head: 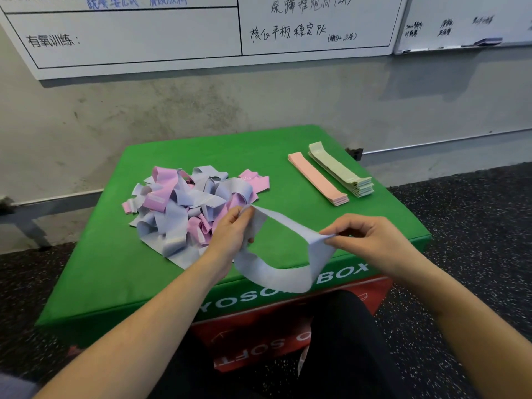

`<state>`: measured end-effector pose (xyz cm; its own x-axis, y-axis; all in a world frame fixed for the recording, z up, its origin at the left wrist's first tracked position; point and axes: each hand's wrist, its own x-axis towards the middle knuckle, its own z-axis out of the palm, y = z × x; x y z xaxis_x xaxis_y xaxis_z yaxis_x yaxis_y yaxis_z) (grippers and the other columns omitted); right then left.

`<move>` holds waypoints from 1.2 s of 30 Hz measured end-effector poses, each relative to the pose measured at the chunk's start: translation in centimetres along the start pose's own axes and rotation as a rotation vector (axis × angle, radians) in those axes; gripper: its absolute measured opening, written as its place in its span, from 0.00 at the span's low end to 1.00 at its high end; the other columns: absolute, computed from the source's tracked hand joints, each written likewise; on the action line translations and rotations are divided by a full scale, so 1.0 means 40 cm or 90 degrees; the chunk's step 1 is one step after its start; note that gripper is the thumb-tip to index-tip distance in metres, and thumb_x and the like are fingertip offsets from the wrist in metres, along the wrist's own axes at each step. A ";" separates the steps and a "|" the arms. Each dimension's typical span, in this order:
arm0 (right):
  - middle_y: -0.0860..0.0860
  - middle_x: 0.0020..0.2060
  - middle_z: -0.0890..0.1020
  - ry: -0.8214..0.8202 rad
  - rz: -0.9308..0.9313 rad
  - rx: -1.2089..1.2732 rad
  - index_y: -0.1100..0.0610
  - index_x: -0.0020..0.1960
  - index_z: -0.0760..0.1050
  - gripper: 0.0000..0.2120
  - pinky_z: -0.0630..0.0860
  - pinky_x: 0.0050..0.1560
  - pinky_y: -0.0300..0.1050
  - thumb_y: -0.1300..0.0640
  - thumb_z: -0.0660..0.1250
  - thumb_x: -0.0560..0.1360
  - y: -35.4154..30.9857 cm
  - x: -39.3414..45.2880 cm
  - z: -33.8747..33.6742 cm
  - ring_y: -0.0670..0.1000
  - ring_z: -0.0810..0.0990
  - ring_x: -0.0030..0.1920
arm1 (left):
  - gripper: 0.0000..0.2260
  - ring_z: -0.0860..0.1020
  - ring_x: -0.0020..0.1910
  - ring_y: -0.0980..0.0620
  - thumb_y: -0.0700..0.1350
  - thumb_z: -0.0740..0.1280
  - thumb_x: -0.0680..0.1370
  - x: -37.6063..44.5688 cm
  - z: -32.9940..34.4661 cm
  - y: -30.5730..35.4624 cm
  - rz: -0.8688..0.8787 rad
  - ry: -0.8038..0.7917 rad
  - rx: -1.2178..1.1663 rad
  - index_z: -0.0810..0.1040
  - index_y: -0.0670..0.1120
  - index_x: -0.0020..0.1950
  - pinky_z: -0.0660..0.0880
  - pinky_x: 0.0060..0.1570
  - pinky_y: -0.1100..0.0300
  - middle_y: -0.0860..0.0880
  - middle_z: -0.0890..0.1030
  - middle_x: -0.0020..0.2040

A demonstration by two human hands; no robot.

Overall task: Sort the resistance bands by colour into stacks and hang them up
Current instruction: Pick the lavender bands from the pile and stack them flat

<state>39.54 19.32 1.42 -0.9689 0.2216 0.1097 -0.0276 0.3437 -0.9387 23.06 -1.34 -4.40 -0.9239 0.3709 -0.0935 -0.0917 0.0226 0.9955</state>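
Observation:
A pale blue-grey resistance band (283, 276) hangs as an open loop between my hands above the front of the green soft box (115, 272). My left hand (230, 230) pinches its left end and my right hand (365, 236) pinches its right end. Behind my left hand lies a tangled pile of blue-grey and pink bands (187, 203). At the box's right side lie two neat stacks, side by side: a salmon-pink stack (316, 178) and a light green stack (341, 169).
The green box sits on a red box (259, 332) on dark speckled floor (475, 220). A grey wall with whiteboards (144, 38) stands close behind. My dark-clothed legs (339, 349) are below the front edge.

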 end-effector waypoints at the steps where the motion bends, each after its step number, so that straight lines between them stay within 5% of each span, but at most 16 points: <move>1: 0.49 0.40 0.86 0.007 -0.004 0.020 0.52 0.43 0.85 0.08 0.76 0.46 0.34 0.64 0.74 0.72 -0.003 0.001 0.000 0.43 0.81 0.42 | 0.11 0.75 0.45 0.47 0.56 0.64 0.82 -0.001 -0.001 -0.005 0.006 -0.014 0.024 0.79 0.49 0.51 0.71 0.46 0.51 0.43 0.79 0.50; 7: 0.51 0.41 0.83 0.064 -0.042 0.122 0.52 0.41 0.83 0.03 0.76 0.49 0.40 0.57 0.75 0.68 -0.020 0.018 0.020 0.47 0.79 0.42 | 0.15 0.69 0.35 0.50 0.54 0.63 0.83 -0.008 0.009 -0.027 0.044 -0.045 0.119 0.70 0.47 0.40 0.67 0.34 0.58 0.49 0.71 0.34; 10: 0.52 0.46 0.84 0.088 -0.072 0.159 0.57 0.44 0.79 0.05 0.78 0.54 0.41 0.66 0.71 0.73 -0.035 0.040 0.032 0.48 0.82 0.48 | 0.12 0.69 0.37 0.51 0.53 0.62 0.83 -0.004 0.016 -0.034 0.041 -0.071 0.148 0.71 0.46 0.44 0.64 0.33 0.61 0.45 0.70 0.38; 14: 0.52 0.40 0.83 0.081 -0.089 0.171 0.57 0.46 0.76 0.10 0.79 0.53 0.48 0.72 0.66 0.77 -0.058 0.065 0.051 0.50 0.80 0.44 | 0.12 0.65 0.40 0.52 0.53 0.61 0.84 0.002 0.023 -0.035 0.035 -0.127 0.189 0.71 0.46 0.46 0.60 0.34 0.61 0.46 0.68 0.41; 19: 0.48 0.41 0.86 0.071 -0.102 0.159 0.55 0.48 0.79 0.10 0.80 0.49 0.43 0.70 0.66 0.77 -0.082 0.087 0.064 0.46 0.81 0.44 | 0.05 0.75 0.48 0.47 0.45 0.61 0.83 -0.004 0.027 -0.035 0.013 -0.194 0.177 0.76 0.48 0.52 0.72 0.52 0.51 0.42 0.79 0.49; 22: 0.49 0.40 0.85 0.080 -0.114 0.138 0.54 0.46 0.79 0.12 0.79 0.46 0.43 0.70 0.66 0.78 -0.090 0.099 0.069 0.47 0.81 0.43 | 0.12 0.79 0.51 0.46 0.40 0.58 0.81 -0.024 0.038 -0.003 0.026 -0.207 0.121 0.75 0.50 0.60 0.76 0.54 0.51 0.41 0.82 0.52; 27: 0.49 0.38 0.83 0.097 -0.128 0.113 0.55 0.45 0.79 0.12 0.76 0.46 0.39 0.71 0.66 0.77 -0.097 0.124 0.078 0.45 0.79 0.42 | 0.18 0.80 0.47 0.51 0.58 0.54 0.80 -0.053 0.080 0.102 0.087 -0.236 -0.045 0.76 0.50 0.60 0.76 0.47 0.59 0.49 0.84 0.48; 31: 0.51 0.41 0.84 0.129 -0.138 0.096 0.51 0.44 0.81 0.12 0.77 0.54 0.46 0.68 0.68 0.76 -0.086 0.141 0.079 0.47 0.79 0.45 | 0.18 0.78 0.50 0.47 0.64 0.60 0.78 -0.061 0.105 0.123 0.123 -0.230 -0.043 0.82 0.57 0.58 0.76 0.52 0.44 0.40 0.81 0.53; 34: 0.60 0.44 0.84 0.138 -0.135 0.090 0.46 0.44 0.84 0.10 0.76 0.55 0.52 0.61 0.71 0.74 -0.073 0.150 0.071 0.52 0.77 0.46 | 0.13 0.79 0.46 0.49 0.61 0.64 0.79 -0.061 0.111 0.119 0.126 -0.227 -0.046 0.83 0.55 0.50 0.76 0.51 0.45 0.48 0.83 0.46; 36: 0.56 0.43 0.85 0.139 -0.119 0.129 0.47 0.43 0.85 0.11 0.77 0.55 0.50 0.63 0.72 0.75 -0.072 0.148 0.070 0.50 0.79 0.46 | 0.08 0.80 0.49 0.51 0.54 0.63 0.82 -0.058 0.117 0.118 0.141 -0.226 -0.018 0.83 0.56 0.51 0.76 0.54 0.49 0.53 0.84 0.47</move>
<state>33.18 17.08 3.87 -0.8681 0.3690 0.3322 -0.2688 0.2132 -0.9393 26.50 2.24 0.58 -0.7376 0.6609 0.1380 0.0799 -0.1175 0.9899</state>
